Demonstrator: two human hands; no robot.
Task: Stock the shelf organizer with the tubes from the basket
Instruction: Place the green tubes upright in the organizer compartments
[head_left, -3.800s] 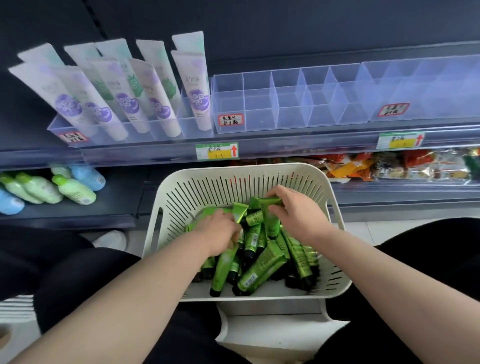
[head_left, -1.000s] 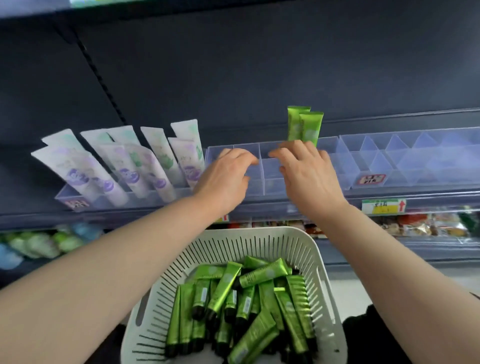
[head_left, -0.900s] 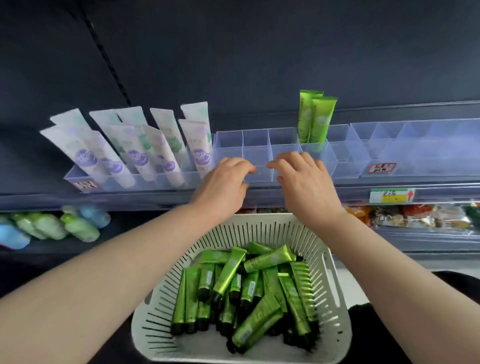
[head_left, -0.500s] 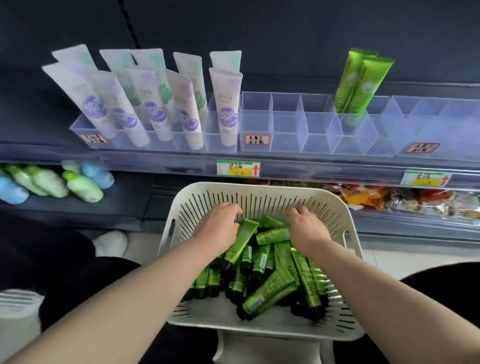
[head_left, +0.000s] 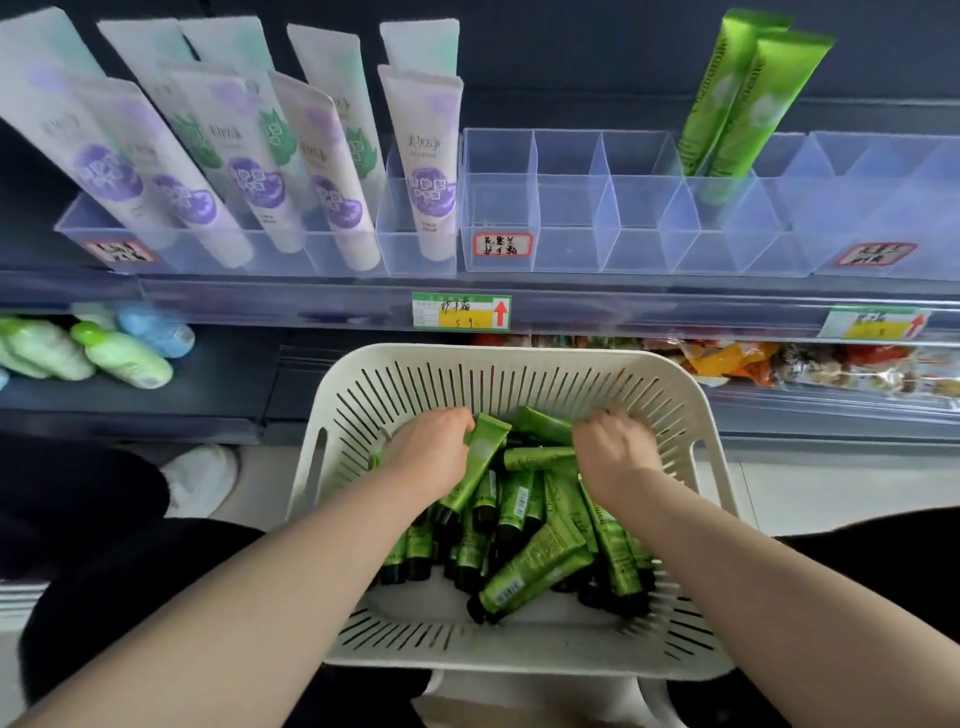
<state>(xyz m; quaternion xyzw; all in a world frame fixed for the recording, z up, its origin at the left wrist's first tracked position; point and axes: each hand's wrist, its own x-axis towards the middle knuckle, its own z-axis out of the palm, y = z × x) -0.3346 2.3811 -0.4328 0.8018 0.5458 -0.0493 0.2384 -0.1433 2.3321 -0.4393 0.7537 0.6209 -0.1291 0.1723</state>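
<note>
Both your hands are down in the white basket (head_left: 675, 410), lower centre of the frame, right in the pile of green tubes (head_left: 535, 566). Your left hand (head_left: 428, 457) has its fingers curled round the flat end of a slanted tube (head_left: 480, 457) on the left of the pile, gripping it. Your right hand (head_left: 613, 452) sits a little apart on the right, knuckles up, fingers bent down onto the tube ends there. Whether it actually grips one I cannot tell, since the fingertips are hidden. The rest of the pile lies jumbled, dark caps mostly pointing toward the bottom of the frame.

Across the upper centre, the clear organizer (head_left: 571, 218) stands on the shelf (head_left: 260, 299), and two standing tubes (head_left: 727, 104) lean in a back compartment at its upper right. At upper left, white and purple tubes (head_left: 426, 171) fill the neighbouring tray (head_left: 104, 228). A price tag (head_left: 460, 310) sits on the shelf edge just above the basket. Pale bottles (head_left: 119, 356) lie at middle left, snack packets (head_left: 779, 364) at middle right.
</note>
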